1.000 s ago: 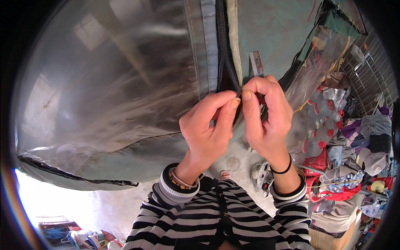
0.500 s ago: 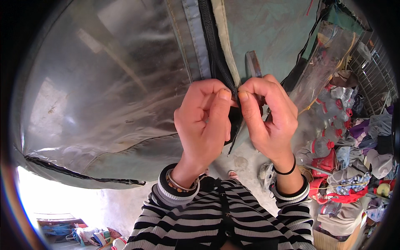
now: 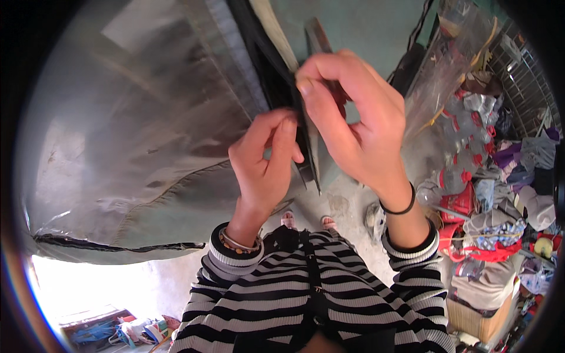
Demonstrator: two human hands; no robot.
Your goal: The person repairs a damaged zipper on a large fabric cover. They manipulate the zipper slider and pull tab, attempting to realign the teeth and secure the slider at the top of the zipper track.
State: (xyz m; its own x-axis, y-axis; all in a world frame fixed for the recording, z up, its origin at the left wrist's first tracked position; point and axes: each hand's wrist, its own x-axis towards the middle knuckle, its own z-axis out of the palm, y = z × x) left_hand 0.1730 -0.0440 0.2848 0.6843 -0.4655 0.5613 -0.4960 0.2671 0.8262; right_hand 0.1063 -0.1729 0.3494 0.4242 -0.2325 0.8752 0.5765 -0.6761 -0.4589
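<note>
A large fabric cover with a clear plastic window [image 3: 135,135] and green cloth [image 3: 376,29] hangs before me. A black zipper [image 3: 250,29] with pale trim runs down its middle. My left hand [image 3: 262,165] is closed, thumb and finger pinching the black edge low on the zipper. Higher up, my right hand [image 3: 362,112] pinches the zipper edge beside the pale trim. A narrow, partly rusty metal tool [image 3: 318,35] is also gripped in its curled fingers, its kind unclear. The zipper's slider is hidden or too blurred to make out.
On the right lie plastic bottles [image 3: 453,179], heaped clothes and bags [image 3: 494,229], a cardboard box [image 3: 485,315] and a wire rack [image 3: 529,76]. Assorted items [image 3: 141,329] sit at the lower left. My feet [image 3: 328,222] stand on concrete floor [image 3: 347,253].
My hands have moved apart: the right up along the zipper with the metal tool, the left slightly down and left. The cover has shifted leftward with them.
</note>
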